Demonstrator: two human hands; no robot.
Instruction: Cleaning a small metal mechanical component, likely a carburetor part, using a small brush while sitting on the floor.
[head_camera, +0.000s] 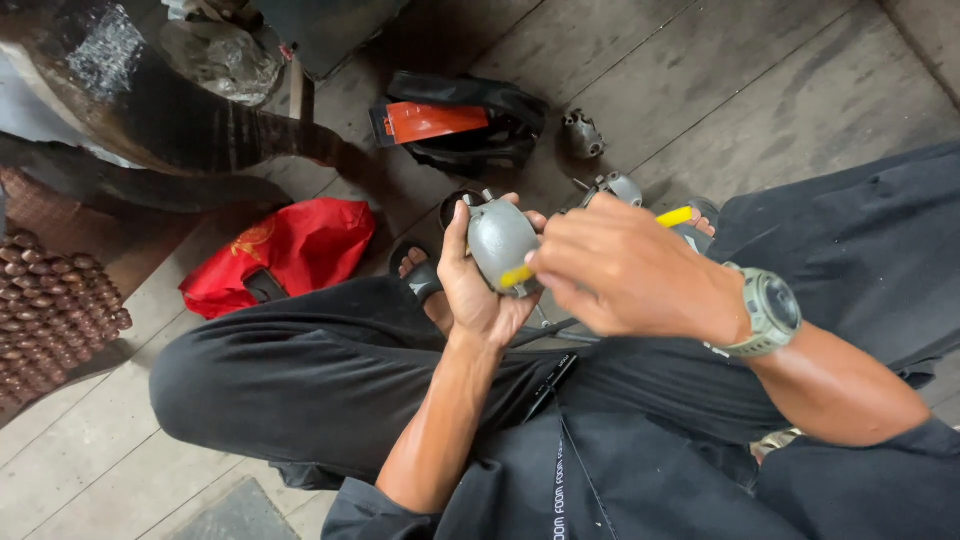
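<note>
My left hand (478, 290) was closed around the rounded grey metal housing (500, 243) above my lap, steadying it, while my right hand (620, 268) gripped the yellow-handled tool (600, 245) pressed squarely against it.

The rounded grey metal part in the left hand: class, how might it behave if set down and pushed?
The grey metal part looks cast, so probably heavy and stiff. Its domed shape would likely rock or roll. The left hand cups it whole, suggesting it needs a full grip.
</note>
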